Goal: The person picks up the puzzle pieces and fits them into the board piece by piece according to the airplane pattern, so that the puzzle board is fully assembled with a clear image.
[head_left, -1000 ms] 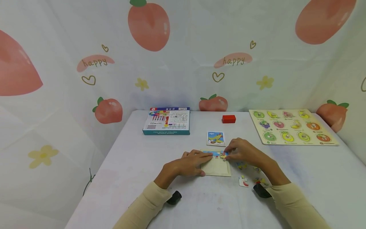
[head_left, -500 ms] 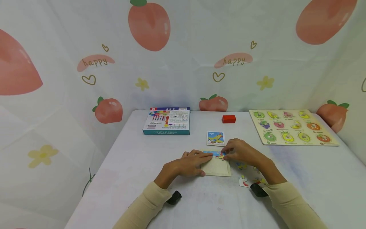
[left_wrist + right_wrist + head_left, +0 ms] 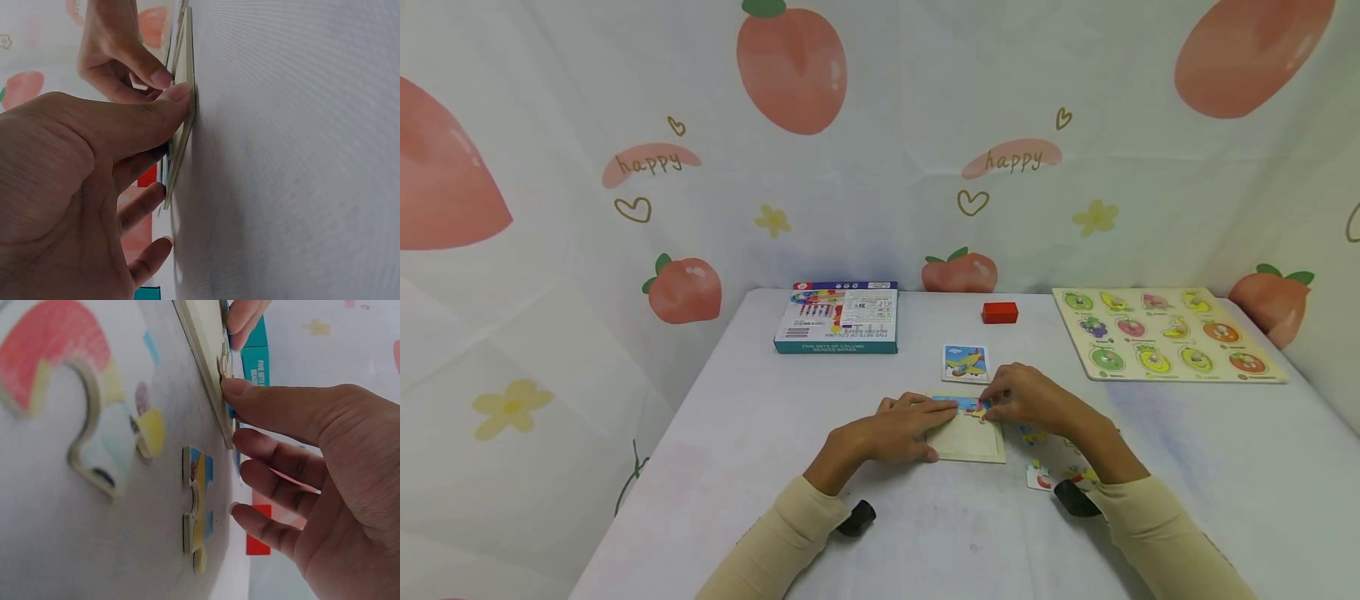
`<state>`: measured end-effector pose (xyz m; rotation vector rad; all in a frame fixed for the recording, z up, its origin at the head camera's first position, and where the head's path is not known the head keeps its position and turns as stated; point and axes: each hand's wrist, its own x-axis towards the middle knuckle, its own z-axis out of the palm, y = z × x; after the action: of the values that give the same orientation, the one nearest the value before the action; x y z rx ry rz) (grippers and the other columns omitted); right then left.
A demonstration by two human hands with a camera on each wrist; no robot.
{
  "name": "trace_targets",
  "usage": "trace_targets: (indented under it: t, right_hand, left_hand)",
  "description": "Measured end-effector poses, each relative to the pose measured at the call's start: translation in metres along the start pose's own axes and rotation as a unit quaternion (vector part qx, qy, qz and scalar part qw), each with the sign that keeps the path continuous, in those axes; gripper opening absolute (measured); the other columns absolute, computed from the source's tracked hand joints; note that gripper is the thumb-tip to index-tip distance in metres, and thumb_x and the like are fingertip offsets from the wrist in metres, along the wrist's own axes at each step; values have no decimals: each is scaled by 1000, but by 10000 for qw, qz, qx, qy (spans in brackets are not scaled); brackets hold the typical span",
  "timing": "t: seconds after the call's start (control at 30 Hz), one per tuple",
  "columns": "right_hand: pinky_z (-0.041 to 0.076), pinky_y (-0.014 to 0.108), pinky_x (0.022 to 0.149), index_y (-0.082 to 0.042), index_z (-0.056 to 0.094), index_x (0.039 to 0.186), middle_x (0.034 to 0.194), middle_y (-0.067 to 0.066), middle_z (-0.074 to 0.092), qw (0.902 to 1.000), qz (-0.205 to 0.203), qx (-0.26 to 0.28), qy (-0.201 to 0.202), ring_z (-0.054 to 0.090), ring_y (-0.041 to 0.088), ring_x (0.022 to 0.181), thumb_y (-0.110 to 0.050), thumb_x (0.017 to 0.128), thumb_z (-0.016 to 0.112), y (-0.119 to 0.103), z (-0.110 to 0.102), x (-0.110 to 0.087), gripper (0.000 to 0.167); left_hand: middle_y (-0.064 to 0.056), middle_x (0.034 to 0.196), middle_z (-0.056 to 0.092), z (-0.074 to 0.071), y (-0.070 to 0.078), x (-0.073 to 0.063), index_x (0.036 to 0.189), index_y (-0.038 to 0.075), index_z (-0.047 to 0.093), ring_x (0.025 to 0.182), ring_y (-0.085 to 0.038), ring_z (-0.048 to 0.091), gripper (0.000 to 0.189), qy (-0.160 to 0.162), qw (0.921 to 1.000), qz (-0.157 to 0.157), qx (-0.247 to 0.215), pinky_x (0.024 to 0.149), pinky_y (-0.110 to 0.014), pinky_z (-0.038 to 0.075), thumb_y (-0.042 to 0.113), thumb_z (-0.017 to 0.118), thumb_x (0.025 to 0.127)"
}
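The step in hand looks to be setting a puzzle piece (image 3: 980, 414) into the far right corner of a shallow wooden puzzle tray (image 3: 962, 439), at the end of a blue row of fitted pieces (image 3: 966, 402) along the far side. The right hand (image 3: 1028, 400) pinches that piece between thumb and fingers, low over the tray; whether it is fully seated cannot be told, as the fingertips cover much of it. The left hand (image 3: 901, 429) lies across the tray's left side with fingers extended, a fingertip on the blue row and the thumb at the near edge, apparently steadying the tray. The next move seems to call for lining up the piece's edge with its neighbour and pressing it flat while the left hand holds the row down; a forced tab could lift the fitted row. Most of the tray is bare, so the work seems early on. More loose pieces (image 3: 1039, 477) lie on the surface (image 3: 737, 475) to the tray's right, some partly behind the right forearm, and an airplane picture card (image 3: 966, 362) beyond the tray probably serves as the guide.
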<state>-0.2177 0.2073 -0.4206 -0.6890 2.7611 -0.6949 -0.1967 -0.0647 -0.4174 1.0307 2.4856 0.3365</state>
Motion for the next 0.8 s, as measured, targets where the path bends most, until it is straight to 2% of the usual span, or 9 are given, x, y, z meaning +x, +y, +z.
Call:
trace_targets:
  t: [0.13, 0.4, 0.8]
  right_hand:
    - [55, 46, 96, -11, 83, 115, 104, -2, 71, 10000, -9, -18, 48, 61, 18, 100, -26, 92, 84, -2, 0, 0, 28]
    - [52, 40, 88, -15, 83, 116, 101, -4, 68, 9997, -18, 226, 0, 59, 15, 95, -26, 92, 81, -3, 3, 1, 26]
    - [55, 45, 94, -14, 84, 113, 105, -2, 69, 9999, 107, 44, -32, 61, 17, 100, -28, 93, 82, -4, 1, 1, 25]
  left_hand:
    - [16, 174, 26, 0, 0, 0, 169, 29, 31, 157, -21, 26, 74, 3, 10000, -5, -16, 115, -45, 33, 36, 67, 105]
    - [16, 174, 26, 2, -1, 0, 169, 29, 31, 156, -21, 27, 74, 24, 10000, 10, -44, 116, -45, 33, 37, 67, 105]
    - [16, 174, 26, 0, 0, -1, 169, 29, 32, 157, -21, 27, 73, 15, 10000, 21, -34, 114, -44, 34, 36, 67, 105]
